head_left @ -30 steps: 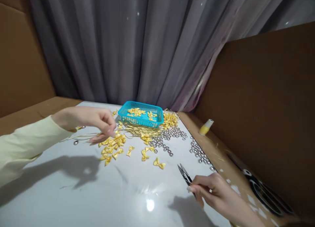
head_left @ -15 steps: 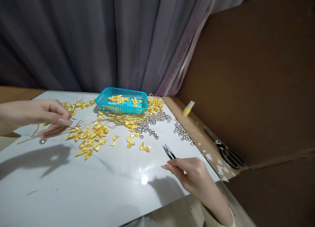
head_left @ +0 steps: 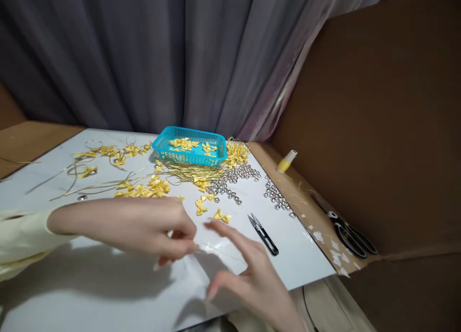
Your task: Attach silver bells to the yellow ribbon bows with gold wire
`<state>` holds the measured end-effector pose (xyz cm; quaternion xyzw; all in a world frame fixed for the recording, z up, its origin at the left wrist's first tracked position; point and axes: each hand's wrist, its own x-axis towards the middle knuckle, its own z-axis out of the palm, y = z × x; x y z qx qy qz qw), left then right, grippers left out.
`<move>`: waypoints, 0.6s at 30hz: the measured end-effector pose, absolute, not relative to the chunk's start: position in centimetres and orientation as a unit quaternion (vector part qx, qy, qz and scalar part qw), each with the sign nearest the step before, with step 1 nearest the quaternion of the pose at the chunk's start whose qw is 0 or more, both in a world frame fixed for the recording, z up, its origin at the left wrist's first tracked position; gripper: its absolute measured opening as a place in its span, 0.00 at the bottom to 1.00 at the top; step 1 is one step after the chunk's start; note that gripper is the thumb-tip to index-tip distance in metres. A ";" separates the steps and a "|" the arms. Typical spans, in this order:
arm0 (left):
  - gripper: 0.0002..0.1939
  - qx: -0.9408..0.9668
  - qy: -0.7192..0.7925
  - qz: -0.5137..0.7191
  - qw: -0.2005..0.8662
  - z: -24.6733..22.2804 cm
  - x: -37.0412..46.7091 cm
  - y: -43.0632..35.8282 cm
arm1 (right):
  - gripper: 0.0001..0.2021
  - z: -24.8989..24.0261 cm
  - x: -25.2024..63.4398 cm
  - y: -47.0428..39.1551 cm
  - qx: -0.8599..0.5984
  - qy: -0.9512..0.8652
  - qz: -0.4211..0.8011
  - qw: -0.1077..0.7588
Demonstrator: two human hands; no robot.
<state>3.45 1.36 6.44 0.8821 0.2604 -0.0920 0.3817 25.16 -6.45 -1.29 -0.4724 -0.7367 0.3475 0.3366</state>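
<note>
Your left hand [head_left: 158,226] pinches what looks like a thin strand [head_left: 216,251] over the white tabletop [head_left: 304,267]; your right hand [head_left: 254,269] spreads wide, apparently empty. Likely light and limp, it handles best pinched near its end.

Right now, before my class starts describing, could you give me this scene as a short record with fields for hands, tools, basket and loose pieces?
left hand: fingers curled closed; whether they pinch anything is too blurred to tell
right hand: thumb and fingers spread, nothing visibly held
snips: on the white tabletop, near the right hand
scissors: black-handled, on the brown surface at right
basket: blue, holding yellow bows
loose pieces: silver beads, mostly right of golden strands; more bows
</note>
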 end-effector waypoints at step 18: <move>0.17 0.893 0.237 -0.003 0.382 0.9 3.3 0.9 | 0.11 -2.9 25.8 -8.2 -0.495 -0.715 0.390 0.303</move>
